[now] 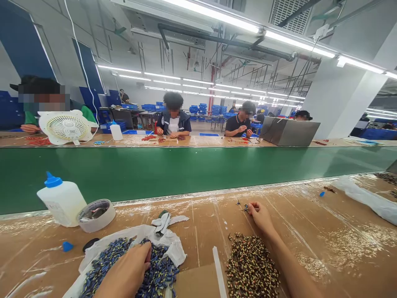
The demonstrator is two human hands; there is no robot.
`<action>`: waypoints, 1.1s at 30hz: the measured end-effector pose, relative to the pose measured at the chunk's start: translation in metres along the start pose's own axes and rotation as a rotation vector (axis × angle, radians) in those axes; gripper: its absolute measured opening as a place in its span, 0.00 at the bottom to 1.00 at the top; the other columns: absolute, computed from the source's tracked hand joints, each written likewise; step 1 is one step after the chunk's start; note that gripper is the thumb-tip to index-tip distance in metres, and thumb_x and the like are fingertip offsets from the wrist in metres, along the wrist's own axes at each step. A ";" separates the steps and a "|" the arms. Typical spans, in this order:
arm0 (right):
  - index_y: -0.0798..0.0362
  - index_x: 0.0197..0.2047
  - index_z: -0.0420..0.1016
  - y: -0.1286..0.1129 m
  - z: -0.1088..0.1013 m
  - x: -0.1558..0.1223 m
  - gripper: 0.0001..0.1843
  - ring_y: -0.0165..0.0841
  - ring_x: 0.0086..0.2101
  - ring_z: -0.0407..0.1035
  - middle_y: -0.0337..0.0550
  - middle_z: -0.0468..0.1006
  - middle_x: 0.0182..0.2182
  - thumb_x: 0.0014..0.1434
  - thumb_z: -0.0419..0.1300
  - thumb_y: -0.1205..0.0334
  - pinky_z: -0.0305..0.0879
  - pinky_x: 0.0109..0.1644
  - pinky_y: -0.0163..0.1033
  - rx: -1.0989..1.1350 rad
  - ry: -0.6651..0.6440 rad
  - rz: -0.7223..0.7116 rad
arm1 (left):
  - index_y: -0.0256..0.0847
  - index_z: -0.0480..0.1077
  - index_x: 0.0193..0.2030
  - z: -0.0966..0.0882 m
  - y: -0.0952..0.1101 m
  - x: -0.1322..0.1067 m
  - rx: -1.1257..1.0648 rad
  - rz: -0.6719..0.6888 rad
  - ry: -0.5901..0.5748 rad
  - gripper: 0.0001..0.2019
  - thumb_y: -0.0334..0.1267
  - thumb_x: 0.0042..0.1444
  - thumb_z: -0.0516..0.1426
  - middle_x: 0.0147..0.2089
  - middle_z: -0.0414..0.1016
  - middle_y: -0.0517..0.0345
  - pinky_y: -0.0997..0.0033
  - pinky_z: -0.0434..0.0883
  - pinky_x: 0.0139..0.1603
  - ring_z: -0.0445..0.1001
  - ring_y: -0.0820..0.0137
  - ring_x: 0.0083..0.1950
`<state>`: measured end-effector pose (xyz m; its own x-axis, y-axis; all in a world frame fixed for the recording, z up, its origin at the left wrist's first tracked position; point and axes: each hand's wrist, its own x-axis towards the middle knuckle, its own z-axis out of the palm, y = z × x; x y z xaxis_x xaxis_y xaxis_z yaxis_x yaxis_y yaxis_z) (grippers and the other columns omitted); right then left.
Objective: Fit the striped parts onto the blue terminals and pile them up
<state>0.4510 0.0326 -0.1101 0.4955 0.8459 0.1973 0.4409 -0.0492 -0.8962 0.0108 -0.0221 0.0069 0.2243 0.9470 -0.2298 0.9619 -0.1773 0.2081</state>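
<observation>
My left hand [127,271] rests, fingers curled down, in a heap of small blue parts [158,273] lying on a white plastic bag [173,248] at the bottom left. What the fingers hold is hidden. My right hand [260,217] reaches forward across the brown cardboard worktop [310,248], fingertips pinched on a small dark part [246,208]. Beside that forearm lies a heap of small brown-and-cream parts [251,267].
A white bottle with a blue cap [62,200] and a tape roll [96,215] stand at the left. A green conveyor belt [186,169] runs across the front. Beyond it, several people work at a bench with a small fan [66,127] and a grey box [288,131].
</observation>
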 end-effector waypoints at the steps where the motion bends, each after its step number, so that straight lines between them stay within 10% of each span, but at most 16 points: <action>1: 0.57 0.37 0.73 0.002 0.000 0.000 0.12 0.30 0.29 0.72 0.38 0.77 0.30 0.64 0.58 0.55 0.69 0.40 0.42 -0.001 -0.007 0.005 | 0.41 0.61 0.32 -0.001 0.000 0.000 -0.006 -0.002 -0.002 0.07 0.27 0.58 0.47 0.38 0.73 0.51 0.65 0.59 0.40 0.72 0.60 0.42; 16: 0.56 0.33 0.75 -0.003 -0.011 -0.001 0.20 0.39 0.28 0.73 0.44 0.78 0.24 0.54 0.58 0.45 0.66 0.33 0.40 0.088 -0.026 -0.011 | 0.42 0.61 0.32 -0.011 -0.007 0.011 -0.203 0.075 0.220 0.08 0.39 0.61 0.47 0.29 0.72 0.60 0.70 0.59 0.34 0.69 0.66 0.32; 24: 0.54 0.31 0.75 -0.008 -0.031 -0.008 0.18 0.38 0.28 0.73 0.47 0.79 0.27 0.48 0.62 0.46 0.68 0.31 0.40 0.108 -0.073 0.061 | 0.39 0.69 0.38 0.008 0.052 0.006 -0.692 0.326 0.112 0.07 0.39 0.60 0.52 0.34 0.73 0.58 0.70 0.65 0.38 0.70 0.68 0.36; 33: 0.54 0.36 0.73 -0.022 -0.042 -0.010 0.18 0.33 0.29 0.71 0.46 0.77 0.35 0.53 0.62 0.47 0.65 0.29 0.35 0.130 0.064 -0.006 | 0.37 0.71 0.43 0.031 0.071 0.007 -1.265 0.355 -0.177 0.13 0.33 0.49 0.62 0.34 0.70 0.59 0.71 0.68 0.41 0.71 0.73 0.37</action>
<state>0.4674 0.0032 -0.0757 0.5414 0.8103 0.2243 0.3459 0.0285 -0.9378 0.0858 -0.0364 -0.0095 0.5418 0.8368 -0.0796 0.0607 0.0555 0.9966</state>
